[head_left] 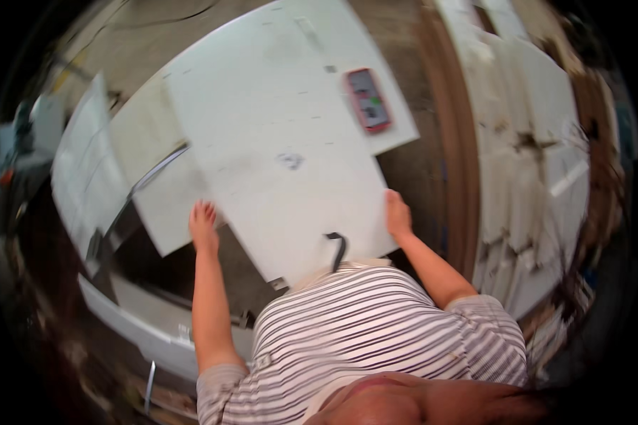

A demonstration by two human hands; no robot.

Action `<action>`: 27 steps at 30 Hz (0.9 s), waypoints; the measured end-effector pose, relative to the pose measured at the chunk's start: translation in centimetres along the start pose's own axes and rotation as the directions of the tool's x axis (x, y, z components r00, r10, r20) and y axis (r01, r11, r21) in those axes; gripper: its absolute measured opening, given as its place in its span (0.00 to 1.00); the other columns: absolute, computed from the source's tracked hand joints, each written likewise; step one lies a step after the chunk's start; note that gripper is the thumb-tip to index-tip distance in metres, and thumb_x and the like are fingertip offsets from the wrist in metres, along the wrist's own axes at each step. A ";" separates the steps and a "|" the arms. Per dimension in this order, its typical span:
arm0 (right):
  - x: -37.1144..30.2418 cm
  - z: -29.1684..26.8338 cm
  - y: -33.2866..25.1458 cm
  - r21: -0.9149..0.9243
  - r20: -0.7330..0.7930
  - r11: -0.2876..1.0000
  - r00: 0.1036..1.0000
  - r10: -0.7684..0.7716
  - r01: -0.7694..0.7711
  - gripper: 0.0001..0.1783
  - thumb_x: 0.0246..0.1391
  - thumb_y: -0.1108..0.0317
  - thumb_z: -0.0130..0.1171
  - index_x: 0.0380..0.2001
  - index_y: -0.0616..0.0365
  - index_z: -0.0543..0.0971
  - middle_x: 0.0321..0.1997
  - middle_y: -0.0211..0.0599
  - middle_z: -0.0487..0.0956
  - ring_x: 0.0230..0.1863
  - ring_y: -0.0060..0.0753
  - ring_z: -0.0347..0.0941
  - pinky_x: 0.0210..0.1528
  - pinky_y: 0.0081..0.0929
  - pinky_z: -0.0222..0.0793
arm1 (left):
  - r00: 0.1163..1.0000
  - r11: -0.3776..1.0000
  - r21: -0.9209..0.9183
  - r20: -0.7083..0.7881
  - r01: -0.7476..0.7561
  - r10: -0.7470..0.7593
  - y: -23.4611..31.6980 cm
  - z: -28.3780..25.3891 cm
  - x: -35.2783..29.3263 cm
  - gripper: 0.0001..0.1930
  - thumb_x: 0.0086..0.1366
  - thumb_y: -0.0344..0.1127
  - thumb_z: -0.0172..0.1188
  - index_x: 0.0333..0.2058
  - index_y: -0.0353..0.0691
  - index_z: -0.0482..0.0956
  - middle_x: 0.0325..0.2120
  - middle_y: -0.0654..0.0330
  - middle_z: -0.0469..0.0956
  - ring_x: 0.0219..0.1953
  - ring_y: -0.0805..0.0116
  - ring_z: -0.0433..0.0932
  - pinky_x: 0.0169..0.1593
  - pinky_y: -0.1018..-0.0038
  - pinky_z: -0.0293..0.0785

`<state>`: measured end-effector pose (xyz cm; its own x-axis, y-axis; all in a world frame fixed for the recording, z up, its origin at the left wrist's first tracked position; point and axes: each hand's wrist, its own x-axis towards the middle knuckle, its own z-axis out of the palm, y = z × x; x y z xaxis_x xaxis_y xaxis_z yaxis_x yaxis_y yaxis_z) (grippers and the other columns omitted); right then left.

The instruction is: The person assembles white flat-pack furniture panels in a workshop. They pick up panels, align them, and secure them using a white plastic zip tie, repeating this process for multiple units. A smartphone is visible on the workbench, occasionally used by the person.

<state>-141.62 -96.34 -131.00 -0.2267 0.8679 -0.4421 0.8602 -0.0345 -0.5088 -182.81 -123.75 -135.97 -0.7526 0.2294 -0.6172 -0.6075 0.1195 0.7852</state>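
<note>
A large white panel lies flat in front of me, its near edge close to my waist. At its right edge my right hand is closed with the edge in its grip. Beside its left edge, over the corner of a lower pale panel, is my left hand; its fingers look bent but are blurred, so contact is unclear. A phone in a red case rests on the panel at the far right. A short black strap crosses the panel's near end by my waist.
Another white panel stands or leans at the far left. A dark bar with a pale strip lies across the left panels. On the right are a long brown board and stacked pale pieces.
</note>
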 end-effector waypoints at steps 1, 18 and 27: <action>-0.2 0.2 0.4 0.000 -0.014 0.999 0.999 -0.034 0.034 0.30 0.67 0.46 0.33 0.46 0.62 0.74 0.44 0.59 0.76 0.50 0.63 0.70 0.50 0.46 0.65 | 0.998 0.987 -0.149 0.020 -0.054 0.057 1.0 -0.2 3.6 0.26 0.70 0.46 0.49 0.58 0.31 0.61 0.51 0.49 0.69 0.53 0.59 0.70 0.57 0.68 0.67; 6.6 -2.5 -5.8 -0.057 -0.357 0.811 0.747 -0.561 0.582 0.15 0.55 0.78 0.48 0.47 0.59 0.69 0.47 0.43 0.76 0.50 0.48 0.69 0.52 0.39 0.64 | 0.915 0.887 -0.287 0.071 -0.363 0.397 17.2 9.9 9.3 0.25 0.72 0.56 0.38 0.32 0.39 0.71 0.28 0.60 0.71 0.32 0.69 0.67 0.48 0.72 0.65; 16.4 -4.2 -11.0 -0.393 -0.217 0.681 0.658 -0.721 0.618 0.22 0.46 0.83 0.48 0.46 0.57 0.75 0.44 0.38 0.80 0.60 0.41 0.66 0.61 0.40 0.55 | 0.724 0.652 0.388 0.575 -0.651 0.381 14.7 14.7 -6.1 0.28 0.72 0.56 0.40 0.22 0.38 0.68 0.17 0.66 0.64 0.21 0.77 0.64 0.27 0.80 0.59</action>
<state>-152.89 -79.64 -129.50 -0.6708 0.7030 0.2362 0.6253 0.7074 -0.3296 -183.41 -109.15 -119.94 -0.6307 0.7669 -0.1190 0.1926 0.3032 0.9332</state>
